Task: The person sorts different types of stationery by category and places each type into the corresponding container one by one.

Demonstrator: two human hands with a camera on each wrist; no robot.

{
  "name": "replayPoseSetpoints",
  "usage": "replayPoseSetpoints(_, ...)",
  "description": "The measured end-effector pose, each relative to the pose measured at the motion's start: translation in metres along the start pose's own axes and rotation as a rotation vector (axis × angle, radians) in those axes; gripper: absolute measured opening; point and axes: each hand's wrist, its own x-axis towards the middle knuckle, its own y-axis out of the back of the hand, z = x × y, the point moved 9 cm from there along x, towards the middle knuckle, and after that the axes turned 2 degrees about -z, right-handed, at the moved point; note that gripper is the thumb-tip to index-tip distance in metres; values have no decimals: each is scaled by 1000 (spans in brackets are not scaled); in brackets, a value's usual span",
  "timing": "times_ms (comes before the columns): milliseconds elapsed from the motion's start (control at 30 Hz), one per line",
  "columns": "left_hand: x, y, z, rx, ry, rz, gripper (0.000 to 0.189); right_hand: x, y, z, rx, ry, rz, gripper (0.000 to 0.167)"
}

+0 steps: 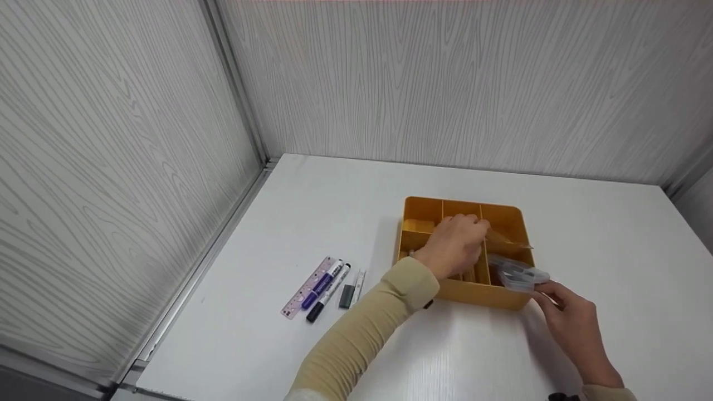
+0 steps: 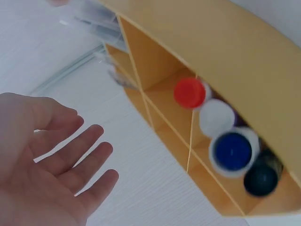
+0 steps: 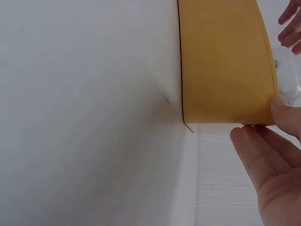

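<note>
A yellow compartment organizer box (image 1: 478,295) stands on the white table. My left hand (image 1: 454,245) is above its middle compartments. In the left wrist view the left hand (image 2: 61,160) has loosely spread fingers with nothing between them. My right hand (image 3: 282,165) grips a corner of the box, thumb at the rim and fingers against the outer wall. Beside those fingers, a clear plastic case (image 1: 518,277) leans out of the right front compartment. A thin clear sheet (image 1: 509,243) sticks up behind it. Markers with red (image 2: 189,92) and blue (image 2: 233,150) caps stand in the box.
Left of the box lie a pink ruler (image 1: 303,292), a purple marker (image 1: 322,285), a black-capped white marker (image 1: 330,292), a dark green eraser-like block (image 1: 346,296) and a slim white stick (image 1: 359,287). Wood-patterned panels (image 1: 423,83) wall the table at the back and sides.
</note>
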Motion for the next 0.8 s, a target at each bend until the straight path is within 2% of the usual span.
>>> replayPoseSetpoints(167,-16,21,-15,-54,10,77,29,-1,-1,1,-3,-15,-8,14)
replayPoseSetpoints(433,-49,46,-42,-133,47,210,30,-1,0,-1,8,22,4,14)
replayPoseSetpoints(567,-62,48,-51,-175,60,259,29,-1,0,0,6,6,-1,15)
replayPoseSetpoints(800,-85,41,-67,-268,94,305,29,-1,-2,0,-6,-12,-10,15)
